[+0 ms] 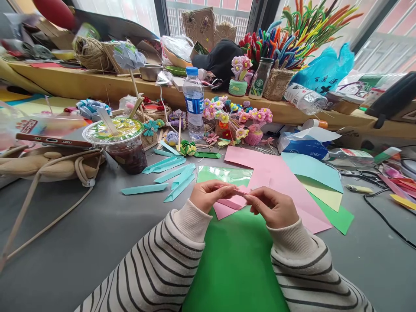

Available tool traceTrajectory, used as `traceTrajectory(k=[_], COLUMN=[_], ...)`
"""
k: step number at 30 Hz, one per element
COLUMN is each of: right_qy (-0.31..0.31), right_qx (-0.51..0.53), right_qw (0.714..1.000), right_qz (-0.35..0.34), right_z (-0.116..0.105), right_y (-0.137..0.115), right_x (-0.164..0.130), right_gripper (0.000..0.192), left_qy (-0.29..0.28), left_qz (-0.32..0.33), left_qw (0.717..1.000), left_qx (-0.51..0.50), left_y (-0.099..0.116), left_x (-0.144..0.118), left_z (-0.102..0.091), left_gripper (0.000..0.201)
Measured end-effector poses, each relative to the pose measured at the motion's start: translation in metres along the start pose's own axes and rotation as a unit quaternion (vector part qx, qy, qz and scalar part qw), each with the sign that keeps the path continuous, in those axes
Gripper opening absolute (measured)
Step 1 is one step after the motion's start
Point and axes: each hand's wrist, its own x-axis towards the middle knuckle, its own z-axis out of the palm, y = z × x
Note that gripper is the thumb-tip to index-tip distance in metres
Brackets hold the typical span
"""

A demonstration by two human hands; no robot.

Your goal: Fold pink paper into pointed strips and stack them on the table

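Between my two hands is a narrow folded strip of pink paper [239, 192]. My left hand [208, 195] pinches its left end between thumb and fingers. At the other end, my right hand [273, 204] grips it with thumb and forefinger. Just below the strip lie more pink paper pieces [224, 211], partly hidden by my hands. Under them is a clear plastic sleeve [224, 174] at the top of a green sheet [235, 264]. Several folded light-blue paper strips [182, 177] are spread left of my left hand. A large pink sheet [276, 173] lies behind my right hand.
A lidded drink cup [126, 151] and a propped phone [58, 143] stand at left. Behind are a water bottle [194, 104] and fuzzy craft flowers [224, 112]. Light-blue [315, 169] and green paper [341, 216], scissors [364, 175] and a black cable [383, 216] lie at right.
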Motion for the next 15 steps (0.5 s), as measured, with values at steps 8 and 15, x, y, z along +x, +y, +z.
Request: traceTrajectory(k=[8,15], right_qy=[0.006,0.017], right_qx=[-0.021,-0.003], right_qw=[1.0,0.998], right_qz=[0.018,0.062], right_z=[-0.0041,0.0012], right_y=[0.0006,-0.0003], right_x=[0.0011,0.0003], right_gripper=[0.017,0.02], left_qy=[0.035,0.05], left_qz=[-0.002,0.001], left_qw=[0.999,0.998], left_qx=[0.036,0.028], left_y=[-0.0016,-0.0026], left_x=[0.0021,0.0024], left_z=[-0.0028,-0.0012], left_gripper=[0.016,0.017])
